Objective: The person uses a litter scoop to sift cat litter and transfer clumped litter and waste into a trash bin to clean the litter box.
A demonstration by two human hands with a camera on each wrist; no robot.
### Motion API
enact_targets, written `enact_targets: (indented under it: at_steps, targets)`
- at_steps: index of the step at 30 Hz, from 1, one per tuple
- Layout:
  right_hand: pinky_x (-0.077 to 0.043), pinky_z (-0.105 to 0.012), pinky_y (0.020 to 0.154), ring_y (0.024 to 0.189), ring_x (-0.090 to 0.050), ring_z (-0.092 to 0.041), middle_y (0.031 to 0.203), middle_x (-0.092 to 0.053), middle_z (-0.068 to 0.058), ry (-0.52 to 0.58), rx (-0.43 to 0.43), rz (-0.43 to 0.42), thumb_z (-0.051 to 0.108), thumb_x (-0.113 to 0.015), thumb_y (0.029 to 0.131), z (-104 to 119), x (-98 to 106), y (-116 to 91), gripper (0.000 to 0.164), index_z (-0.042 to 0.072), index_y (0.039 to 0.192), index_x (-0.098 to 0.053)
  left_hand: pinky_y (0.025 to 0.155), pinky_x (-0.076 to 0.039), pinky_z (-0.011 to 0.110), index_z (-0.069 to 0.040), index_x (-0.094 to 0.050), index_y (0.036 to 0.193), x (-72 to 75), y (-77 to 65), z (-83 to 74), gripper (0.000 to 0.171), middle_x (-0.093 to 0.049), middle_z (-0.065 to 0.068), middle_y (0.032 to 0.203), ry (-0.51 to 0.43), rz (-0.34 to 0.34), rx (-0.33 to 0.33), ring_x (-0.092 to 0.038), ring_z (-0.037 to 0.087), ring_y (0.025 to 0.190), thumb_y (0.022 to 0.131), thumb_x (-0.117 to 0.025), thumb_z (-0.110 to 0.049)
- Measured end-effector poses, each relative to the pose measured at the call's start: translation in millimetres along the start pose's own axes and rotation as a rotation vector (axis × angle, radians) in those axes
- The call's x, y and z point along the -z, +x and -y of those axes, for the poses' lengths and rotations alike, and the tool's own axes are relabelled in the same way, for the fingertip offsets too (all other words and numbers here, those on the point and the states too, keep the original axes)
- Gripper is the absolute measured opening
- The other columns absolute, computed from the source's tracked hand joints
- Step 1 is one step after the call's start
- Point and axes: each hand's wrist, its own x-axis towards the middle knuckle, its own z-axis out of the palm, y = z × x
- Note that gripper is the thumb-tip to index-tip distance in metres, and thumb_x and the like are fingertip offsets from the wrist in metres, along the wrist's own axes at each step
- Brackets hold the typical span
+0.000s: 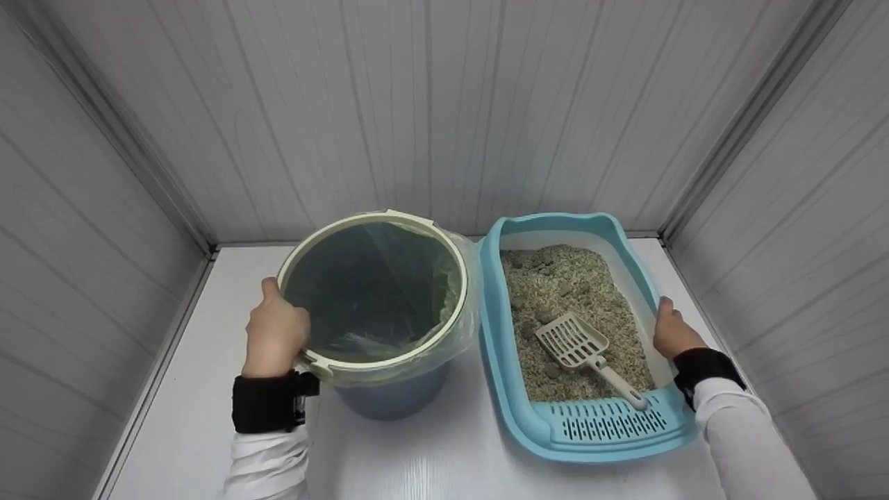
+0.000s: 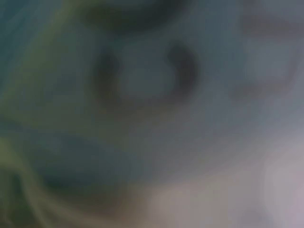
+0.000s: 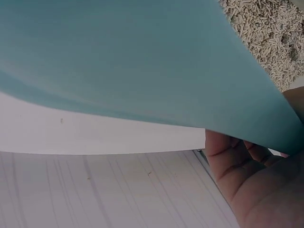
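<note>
The left grip (image 1: 274,330) holds the bin (image 1: 396,397) by its rim (image 1: 463,292); the right grip (image 1: 677,335) holds the tray (image 1: 492,312), just beside it on the bench (image 1: 187,375). If the tray tips, litter (image 1: 583,281) could spill and the loose scoop (image 1: 573,340) slide out. A tug could pull the bag (image 1: 474,285) loose.

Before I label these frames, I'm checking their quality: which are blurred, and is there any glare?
Left wrist view: out of focus throughout, only vague shapes; head view: mostly clear, with faint streaky glare on the white surface in front of the bucket; right wrist view: the litter looks fairly crisp, the right hand rather dim.
</note>
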Motion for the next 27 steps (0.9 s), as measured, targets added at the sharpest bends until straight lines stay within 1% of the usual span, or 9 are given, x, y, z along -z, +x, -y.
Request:
enact_targets:
  at_steps: [5,8,10,13,16,19,22,24,27]
  targets:
    - [-0.027,-0.061,0.092,0.113,-0.021,-0.060,0.125,-0.010,-0.051,-0.005,-0.025,0.083,0.011,-0.038,0.089,2,10,-5,0.070,-0.019,0.131,0.009,0.040,-0.045,0.034,0.003,-0.009,0.138,-0.3,-0.8,-0.7,0.067,-0.050,0.040,0.101,-0.014,0.010,-0.010,-0.060,0.041,0.066,0.077,-0.034,-0.002]
    - [-0.027,-0.061,0.091,0.113,-0.021,-0.059,0.125,-0.013,-0.049,-0.032,-0.048,0.084,0.022,-0.042,0.090,13,17,-13,0.073,-0.022,0.130,0.001,0.041,-0.046,0.033,0.007,-0.010,0.136,2.4,-0.9,1.2,0.065,-0.052,0.039,0.097,0.002,0.039,-0.038,-0.061,0.039,0.066,0.081,-0.039,-0.013]
    - [-0.029,-0.063,0.088,0.110,-0.023,-0.060,0.124,-0.016,-0.048,-0.065,-0.074,0.037,0.026,-0.043,0.090,24,20,-21,0.072,-0.023,0.130,-0.008,0.042,-0.047,0.032,0.010,-0.011,0.133,6.5,-0.8,3.2,0.069,-0.052,0.038,0.096,0.034,0.077,-0.060,-0.061,0.037,0.066,0.085,-0.044,-0.027]
    - [-0.032,-0.064,0.080,0.105,-0.026,-0.060,0.120,-0.023,-0.045,-0.121,-0.111,-0.068,0.029,-0.044,0.089,43,19,-33,0.066,-0.021,0.128,-0.023,0.042,-0.046,0.032,0.013,-0.016,0.129,15.7,0.9,7.3,0.081,-0.052,0.036,0.096,0.098,0.145,-0.110,-0.060,0.031,0.062,0.086,-0.040,-0.052]
    - [-0.034,-0.061,0.073,0.101,-0.030,-0.057,0.114,-0.030,-0.041,-0.172,-0.117,-0.130,0.034,-0.045,0.089,60,12,-40,0.063,-0.018,0.122,-0.034,0.041,-0.045,0.031,0.012,-0.022,0.128,24.3,6.7,11.2,0.087,-0.055,0.032,0.093,0.140,0.198,-0.154,-0.057,0.025,0.056,0.084,-0.035,-0.062]
    - [-0.036,-0.058,0.070,0.097,-0.034,-0.054,0.108,-0.035,-0.039,-0.217,-0.092,-0.113,0.042,-0.047,0.087,73,2,-44,0.068,-0.019,0.116,-0.038,0.042,-0.045,0.030,0.011,-0.024,0.129,28.0,17.2,14.0,0.084,-0.056,0.030,0.091,0.147,0.198,-0.186,-0.057,0.024,0.056,0.085,-0.034,-0.060]
    - [-0.038,-0.058,0.075,0.101,-0.037,-0.054,0.111,-0.037,-0.041,-0.245,-0.051,-0.021,0.047,-0.045,0.087,83,-9,-45,0.075,-0.022,0.117,-0.038,0.044,-0.047,0.030,0.008,-0.021,0.133,26.1,27.6,14.7,0.077,-0.055,0.032,0.096,0.114,0.163,-0.182,-0.060,0.029,0.065,0.088,-0.037,-0.052]
    - [-0.039,-0.057,0.078,0.099,-0.042,-0.054,0.113,-0.040,-0.042,-0.243,-0.020,0.047,0.049,-0.046,0.086,86,-16,-45,0.079,-0.024,0.115,-0.039,0.051,-0.050,0.035,0.006,-0.020,0.134,23.1,31.6,13.7,0.071,-0.052,0.035,0.102,0.085,0.139,-0.164,-0.061,0.036,0.074,0.089,-0.040,-0.044]
    - [-0.046,-0.050,0.072,0.080,-0.055,-0.041,0.098,-0.054,-0.033,-0.216,0.001,0.107,0.049,-0.053,0.082,89,-29,-46,0.070,-0.017,0.103,-0.051,0.061,-0.052,0.042,0.007,-0.020,0.134,18.9,33.2,10.7,0.063,-0.048,0.038,0.110,0.057,0.125,-0.153,-0.059,0.044,0.085,0.088,-0.043,-0.030]
